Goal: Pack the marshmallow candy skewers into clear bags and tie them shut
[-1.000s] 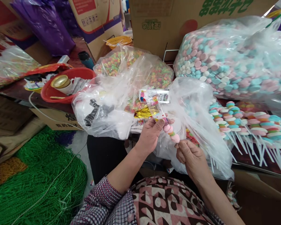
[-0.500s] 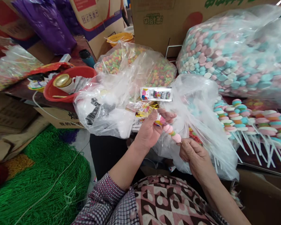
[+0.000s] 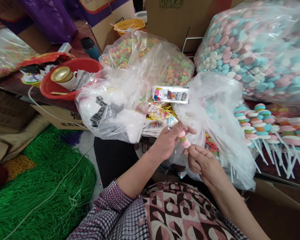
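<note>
My left hand (image 3: pixel 166 141) is closed, thumb and fingers pinching the open end of a printed clear wrapper (image 3: pixel 158 111) that stretches away to the upper left. A marshmallow skewer (image 3: pixel 183 140), with pink and orange-green pieces showing, runs between my two hands. Its upper end is hidden by my left fingers. My right hand (image 3: pixel 202 160) pinches the skewer's lower end, just beneath the bottom pink marshmallow; the stick itself is mostly covered. Just beyond, a pile of flat printed wrappers (image 3: pixel 171 94) lies on the table among plastic bags.
Finished-looking marshmallow skewers (image 3: pixel 261 125) lie at right, sticks toward me. Behind them bulges a big bag of marshmallows (image 3: pixel 255 53). Bags of ring candies (image 3: pixel 176 71) stand at the back. At left are a red basin (image 3: pixel 46 87), a dark cup (image 3: pixel 90 48) and green cords (image 3: pixel 52 176) below.
The wrapper has come into view stretched out beyond my left hand. Less of the skewer shows between my hands, which are closer together. The view has shifted slightly.
</note>
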### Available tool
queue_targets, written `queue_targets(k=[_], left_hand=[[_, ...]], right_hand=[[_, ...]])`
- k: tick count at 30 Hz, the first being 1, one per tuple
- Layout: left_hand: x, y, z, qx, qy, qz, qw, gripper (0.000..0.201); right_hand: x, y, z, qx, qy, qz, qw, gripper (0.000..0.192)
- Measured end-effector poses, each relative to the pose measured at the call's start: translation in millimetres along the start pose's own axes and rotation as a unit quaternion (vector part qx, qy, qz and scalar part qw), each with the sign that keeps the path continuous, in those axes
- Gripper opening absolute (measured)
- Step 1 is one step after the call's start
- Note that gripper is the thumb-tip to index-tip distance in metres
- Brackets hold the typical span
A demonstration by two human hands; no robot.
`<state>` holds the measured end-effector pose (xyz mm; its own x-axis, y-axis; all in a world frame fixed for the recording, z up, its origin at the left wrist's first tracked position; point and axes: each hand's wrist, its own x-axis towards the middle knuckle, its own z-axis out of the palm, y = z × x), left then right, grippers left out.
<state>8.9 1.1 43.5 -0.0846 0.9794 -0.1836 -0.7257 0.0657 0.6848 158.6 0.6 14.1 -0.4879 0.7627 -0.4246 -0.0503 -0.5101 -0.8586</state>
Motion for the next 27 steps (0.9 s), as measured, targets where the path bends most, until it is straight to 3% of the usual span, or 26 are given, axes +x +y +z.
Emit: queue_targets(k=[3,8,12,17,21,23,27], left_hand=[[-1.5,8.1,-6.3,0.026,-0.035,-0.007,0.999,0.044],[1.8,26.3,-16.0,-0.031,-0.08,0.053,0.995,0.069],[5.1,37.0,-13.0,-0.055,-0.09,0.09,0.99,0.057],[10.5,31.1,-8.1,-0.067,-0.01,0.1,0.993,0.01],[14.1,20.3,-7.6,-0.112,0.045,0.077,0.99,0.013],[13.8,17.9,-7.8,-0.118,0.054,0.061,0.99,0.014],[10.4,18.4,-7.5,-0.093,0.037,0.054,0.994,0.015]], right_hand=[[-1.5,-6.0,3.5,0.027,-0.035,0.011,0.999,0.037],[-1.0,-5.4,2.5,0.049,-0.038,-0.024,0.998,0.036],[-2.5,-4.9,1.8,0.052,-0.057,-0.008,0.997,0.035],[-3.4,-1.7,0.4,-0.008,0.021,-0.054,0.998,0.038],[-2.0,9.1,-3.9,-0.094,0.093,-0.126,0.983,0.034],[-1.8,12.0,-5.2,-0.08,0.072,-0.114,0.988,0.035],[-1.0,5.6,-4.4,0.018,-0.035,-0.017,0.999,0.036]])
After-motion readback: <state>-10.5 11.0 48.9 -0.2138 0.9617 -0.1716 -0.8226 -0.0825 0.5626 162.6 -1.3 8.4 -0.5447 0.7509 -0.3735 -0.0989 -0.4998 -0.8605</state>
